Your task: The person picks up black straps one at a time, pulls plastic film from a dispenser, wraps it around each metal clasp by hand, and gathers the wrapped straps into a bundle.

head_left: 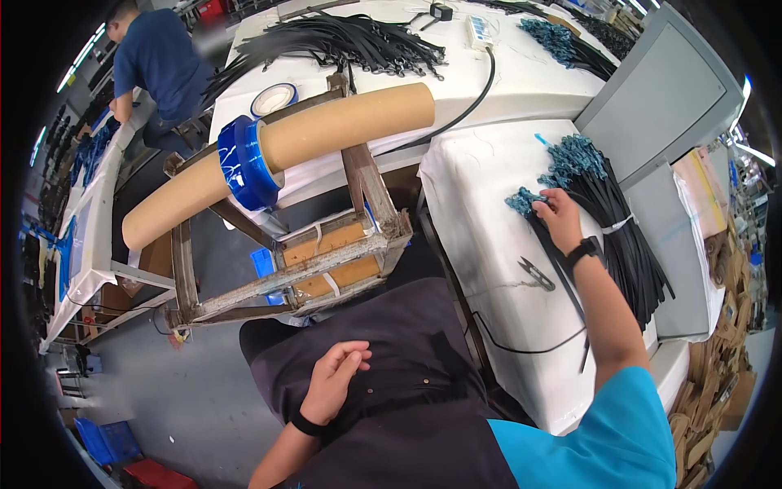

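My right hand (560, 218) is over the white side table, its fingers closed at the teal-wrapped end (524, 200) of a few black straps. Beside it lies a larger bundle of black straps (627, 236) with teal-wrapped ends, tied with a white band. Small black snips (537, 275) rest on the table below my right hand. Held over the dark apron on my lap, my left hand (336, 376) has its fingers curled together, and nothing shows in them.
A metal frame (285, 281) carries a cardboard tube (350, 122) with blue tape rolls (247, 163). Black straps with metal hooks (350, 41) lie on the far white table (538, 90). A person (159, 65) sits at the upper left. A grey panel (660, 90) stands at right.
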Demonstrator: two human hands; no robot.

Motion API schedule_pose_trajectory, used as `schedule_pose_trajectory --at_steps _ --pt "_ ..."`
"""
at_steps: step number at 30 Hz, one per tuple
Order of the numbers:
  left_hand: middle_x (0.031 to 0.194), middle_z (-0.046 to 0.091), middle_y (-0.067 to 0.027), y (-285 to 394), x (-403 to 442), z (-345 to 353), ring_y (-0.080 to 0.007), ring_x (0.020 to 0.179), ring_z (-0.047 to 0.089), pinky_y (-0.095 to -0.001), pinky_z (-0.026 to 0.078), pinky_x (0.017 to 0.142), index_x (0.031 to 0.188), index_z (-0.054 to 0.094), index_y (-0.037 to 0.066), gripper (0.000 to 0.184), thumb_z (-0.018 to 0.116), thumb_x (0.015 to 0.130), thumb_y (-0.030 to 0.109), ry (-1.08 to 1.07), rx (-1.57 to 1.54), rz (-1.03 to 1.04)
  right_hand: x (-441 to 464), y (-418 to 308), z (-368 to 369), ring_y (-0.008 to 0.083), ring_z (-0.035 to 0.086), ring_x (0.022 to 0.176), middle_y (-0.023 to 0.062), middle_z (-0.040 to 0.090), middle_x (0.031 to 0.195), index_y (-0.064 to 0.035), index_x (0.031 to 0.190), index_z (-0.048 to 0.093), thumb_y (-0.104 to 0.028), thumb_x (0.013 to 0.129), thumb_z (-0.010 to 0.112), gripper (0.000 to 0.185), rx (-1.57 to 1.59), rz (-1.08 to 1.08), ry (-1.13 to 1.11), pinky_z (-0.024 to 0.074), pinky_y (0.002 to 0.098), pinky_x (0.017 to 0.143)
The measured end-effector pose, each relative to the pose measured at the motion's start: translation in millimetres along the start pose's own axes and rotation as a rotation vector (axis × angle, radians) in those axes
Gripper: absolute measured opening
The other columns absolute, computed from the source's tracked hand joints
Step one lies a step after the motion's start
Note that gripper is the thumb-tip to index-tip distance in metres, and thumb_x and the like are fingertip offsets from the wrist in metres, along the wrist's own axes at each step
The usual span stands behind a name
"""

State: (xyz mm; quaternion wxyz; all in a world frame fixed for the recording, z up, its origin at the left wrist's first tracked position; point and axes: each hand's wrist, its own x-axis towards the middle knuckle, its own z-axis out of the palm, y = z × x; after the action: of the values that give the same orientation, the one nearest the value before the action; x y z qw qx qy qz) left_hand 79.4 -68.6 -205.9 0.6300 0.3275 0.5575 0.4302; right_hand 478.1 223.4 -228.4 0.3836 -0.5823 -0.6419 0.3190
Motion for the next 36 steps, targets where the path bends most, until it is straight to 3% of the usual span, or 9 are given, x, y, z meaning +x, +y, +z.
schedule_pose_trajectory --at_steps 6,12,14,16,18,21,27,31,36 --pt "0.102 0.062 -0.0068 -3 -8 -3 -0.0112 0.087 0.057 -0.0233 0.043 0.077 0.113 0.057 0.001 0.025 0.051 0.095 0.017 0.057 -0.014 -0.038 9 35 27 0.0171 0.055 0.065 0.0091 0.06 0.08 -0.0001 0.089 0.065 -0.009 0.08 0.069 0.013 -0.531 -0.324 0.277 0.0463 0.0279 0.063" --pt "0.102 0.062 -0.0062 -5 4 -1 -0.0108 0.087 0.057 -0.0229 0.044 0.078 0.114 0.057 0.001 0.025 0.052 0.095 0.016 0.022 -0.044 -0.082 10 20 29 0.0215 0.056 0.074 0.0099 0.058 0.081 -0.0017 0.086 0.066 -0.011 0.079 0.069 0.012 -0.213 0.014 0.204 0.0467 0.0315 0.069" --pt "0.102 0.062 -0.006 -2 9 -1 -0.0107 0.088 0.057 -0.0228 0.044 0.078 0.114 0.057 0.001 0.025 0.052 0.094 0.016 0.018 -0.033 -0.07 12 24 29 0.0283 0.054 0.09 0.0122 0.058 0.093 -0.0028 0.092 0.065 -0.013 0.079 0.069 0.017 -0.552 -0.311 0.264 0.043 0.0376 0.082" --pt "0.102 0.062 -0.0063 -2 11 0 -0.0108 0.088 0.057 -0.0231 0.044 0.079 0.114 0.057 0.001 0.025 0.053 0.094 0.015 0.003 -0.058 -0.076 7 23 37 0.0377 0.04 0.116 0.0195 0.044 0.125 -0.0046 0.127 0.048 -0.026 0.083 0.065 0.052 -0.694 -0.292 0.329 0.0331 0.0462 0.096" --pt "0.103 0.062 -0.0067 -4 16 -6 -0.0108 0.089 0.057 -0.0233 0.045 0.08 0.114 0.056 0.0 0.024 0.052 0.095 0.014 0.021 -0.057 -0.019 3 29 44 0.0382 0.037 0.12 0.021 0.041 0.128 -0.0029 0.137 0.035 -0.031 0.084 0.062 0.066 -0.796 -0.284 0.178 0.0306 0.049 0.098" --pt "0.103 0.061 -0.0072 -11 11 -8 -0.011 0.089 0.057 -0.0238 0.045 0.082 0.114 0.056 -0.001 0.024 0.051 0.095 0.013 0.036 -0.08 -0.046 3 19 48 0.0389 0.038 0.118 0.0221 0.041 0.128 -0.0019 0.14 0.03 -0.03 0.083 0.062 0.071 -0.788 -0.132 0.054 0.0302 0.0492 0.098" --pt "0.103 0.063 -0.0068 -20 12 -22 -0.0105 0.09 0.06 -0.0224 0.047 0.083 0.115 0.057 -0.001 0.026 0.054 0.094 0.014 0.064 -0.046 -0.059 20 -27 42 0.0388 0.04 0.116 0.0223 0.043 0.126 0.0035 0.133 0.037 -0.026 0.08 0.066 0.067 -0.603 -0.301 0.046 0.0305 0.0465 0.1" --pt "0.107 0.06 -0.0079 -19 15 -29 -0.012 0.094 0.058 -0.0243 0.047 0.085 0.117 0.055 -0.002 0.028 0.052 0.095 0.015 0.044 -0.051 -0.099 62 -125 48 0.0141 0.061 0.077 0.0095 0.064 0.085 0.0018 0.103 0.063 -0.012 0.086 0.063 0.022 -0.033 -0.247 -0.161 0.0479 0.0261 0.068" --pt "0.107 0.061 -0.0086 -16 21 -27 -0.0126 0.093 0.059 -0.0245 0.047 0.085 0.117 0.055 -0.002 0.027 0.052 0.095 0.014 0.053 -0.054 -0.075 153 -167 74 0.0287 0.059 0.076 0.0131 0.061 0.082 -0.0033 0.102 0.064 -0.007 0.082 0.06 0.02 -0.488 -0.659 -0.266 0.0484 0.036 0.071"
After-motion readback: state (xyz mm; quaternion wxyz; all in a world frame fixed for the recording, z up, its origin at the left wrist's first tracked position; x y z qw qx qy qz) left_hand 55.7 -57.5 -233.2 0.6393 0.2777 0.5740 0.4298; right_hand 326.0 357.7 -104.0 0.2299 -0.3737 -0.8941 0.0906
